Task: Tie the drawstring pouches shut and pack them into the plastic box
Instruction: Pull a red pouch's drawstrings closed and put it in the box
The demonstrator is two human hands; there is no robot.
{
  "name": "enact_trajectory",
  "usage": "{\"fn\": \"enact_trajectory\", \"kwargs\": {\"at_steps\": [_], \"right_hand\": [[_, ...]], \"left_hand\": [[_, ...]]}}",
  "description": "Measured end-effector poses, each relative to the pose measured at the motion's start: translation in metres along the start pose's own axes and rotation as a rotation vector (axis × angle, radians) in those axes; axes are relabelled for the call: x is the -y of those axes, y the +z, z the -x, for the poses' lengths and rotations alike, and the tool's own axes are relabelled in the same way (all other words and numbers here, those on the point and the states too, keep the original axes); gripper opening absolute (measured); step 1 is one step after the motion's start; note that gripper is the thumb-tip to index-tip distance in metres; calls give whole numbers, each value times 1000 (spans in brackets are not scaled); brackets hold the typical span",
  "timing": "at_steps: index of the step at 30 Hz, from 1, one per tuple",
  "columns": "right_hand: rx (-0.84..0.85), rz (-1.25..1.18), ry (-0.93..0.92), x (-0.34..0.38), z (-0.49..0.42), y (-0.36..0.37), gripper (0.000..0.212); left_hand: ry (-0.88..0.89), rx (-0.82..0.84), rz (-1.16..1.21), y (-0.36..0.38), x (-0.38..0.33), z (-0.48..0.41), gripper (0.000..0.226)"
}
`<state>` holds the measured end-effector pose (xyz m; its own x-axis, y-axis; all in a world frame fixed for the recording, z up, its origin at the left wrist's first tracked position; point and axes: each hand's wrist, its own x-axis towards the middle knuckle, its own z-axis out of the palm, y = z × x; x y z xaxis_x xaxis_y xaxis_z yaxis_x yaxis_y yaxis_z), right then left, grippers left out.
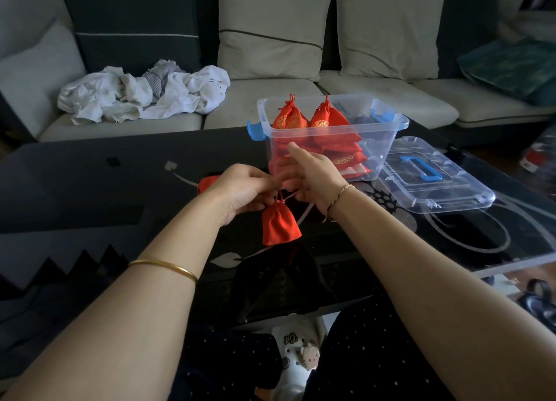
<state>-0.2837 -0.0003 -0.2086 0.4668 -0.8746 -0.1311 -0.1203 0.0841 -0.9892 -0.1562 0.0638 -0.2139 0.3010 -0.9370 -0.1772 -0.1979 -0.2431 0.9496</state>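
- A small red pouch (280, 224) is held hanging clear of the near part of the dark glass coffee table (90, 190), so that its own weight keeps the neck gathered while the cord is worked
- Its drawstring (279, 201) is pinched just above the gathered neck by the curled fingers of the left hand (243, 190), which serves as the anchor
- The right hand (313, 175) is held close against the left, its lower fingers curled in on what is judged to be the cord ends and one finger raised; the cord inside that grip is mostly hidden, so the state of the knot cannot be told
- The step in hand is judged to be the tying of this pouch, with its packing not yet begun
- A second red pouch (207, 182) is seen on the table just behind the left hand, largely hidden by it, probably the next to be tied
- The clear plastic box (382, 147) is set open just beyond the hands, so that a tied pouch can be dropped in by a short reach; packed pouches (290, 119) are stacked in its left part
- Its lid (451, 190) is laid flat to the right of the box, out of the way
- Farthest, a sofa (258, 90) is seen, with crumpled laundry (141, 93) at its left
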Motion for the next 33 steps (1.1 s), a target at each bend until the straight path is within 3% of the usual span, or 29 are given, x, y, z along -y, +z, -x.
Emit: {"fn": "enact_trajectory", "kwargs": {"at_steps": [3,12,17,21,33], "right_hand": [[87,26,109,-1,1,1,33],[44,286,-131,-5,0,6,3],[33,296,-190,-6,0,5,26],[56,373,-286,-7,3,5,16],[-90,737,-592,-1,6,12,11]], "left_hand": [[6,-16,7,0,-1,1,14],[52,-130,-36,0,0,-1,17],[66,-180,-25,1,0,-3,18],[59,-202,-18,3,-1,-3,17],[-19,-260,99,1,-3,-4,15]]}}
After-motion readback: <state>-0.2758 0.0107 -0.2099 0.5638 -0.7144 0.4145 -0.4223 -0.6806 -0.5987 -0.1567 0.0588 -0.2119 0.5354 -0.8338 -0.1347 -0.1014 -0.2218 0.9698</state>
